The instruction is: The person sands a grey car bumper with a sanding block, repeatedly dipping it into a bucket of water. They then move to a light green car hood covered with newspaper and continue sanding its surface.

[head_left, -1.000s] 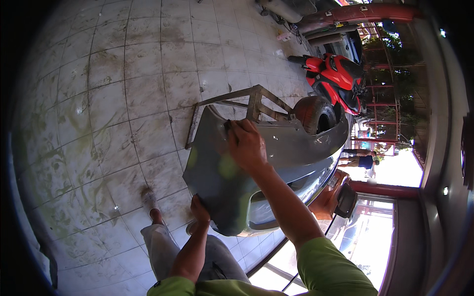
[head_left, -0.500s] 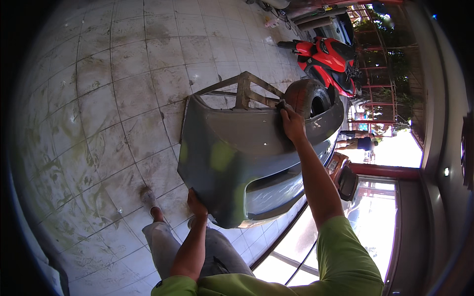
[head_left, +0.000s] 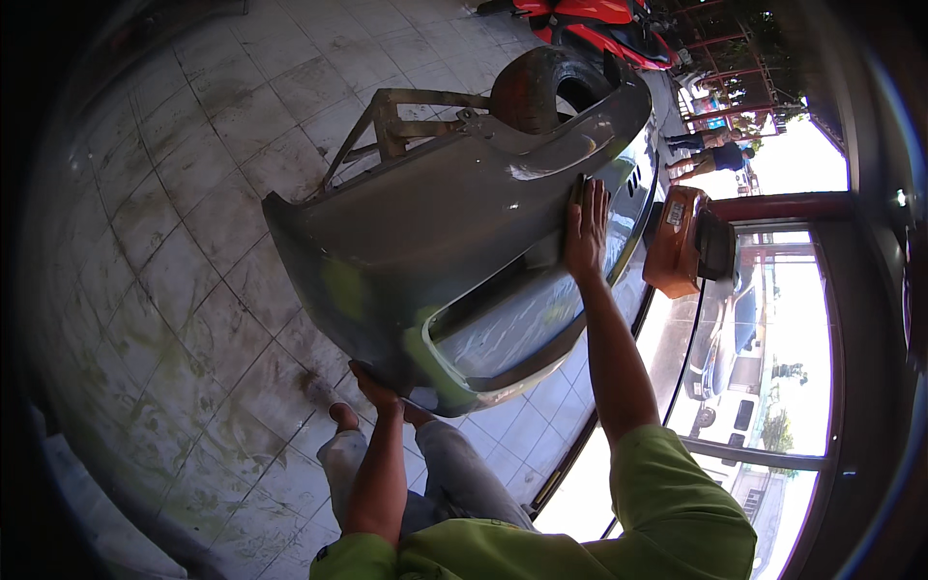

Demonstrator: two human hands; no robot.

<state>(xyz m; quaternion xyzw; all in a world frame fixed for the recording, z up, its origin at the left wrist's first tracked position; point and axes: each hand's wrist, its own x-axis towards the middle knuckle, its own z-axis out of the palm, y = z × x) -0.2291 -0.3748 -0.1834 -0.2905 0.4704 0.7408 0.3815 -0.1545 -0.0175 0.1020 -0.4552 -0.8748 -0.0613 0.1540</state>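
A grey car bumper [head_left: 454, 222] with yellow-green patches is tilted in front of me on a metal frame stand [head_left: 387, 126]. My left hand [head_left: 377, 389] grips its near lower left edge, with the fingertips partly hidden. My right hand [head_left: 587, 237] presses on the bumper's face, between the upper ridge and the long opening, fingers stretched along the surface. Beneath those fingers a small dark pad [head_left: 579, 188] shows only as an edge.
A worn tyre [head_left: 527, 92] sits by the bumper's far side, with a red motorcycle [head_left: 599, 29] beyond. An orange-brown box-like object [head_left: 674, 242] stands to the right, near large windows [head_left: 773, 367]. Two people [head_left: 720, 155] are in the distance. Smudged tiles [head_left: 193, 242] cover the floor.
My right hand has moved with the pad from the bumper's far top edge down onto its face. My left hand stays on the near edge. The view has shifted, bringing the bumper closer.
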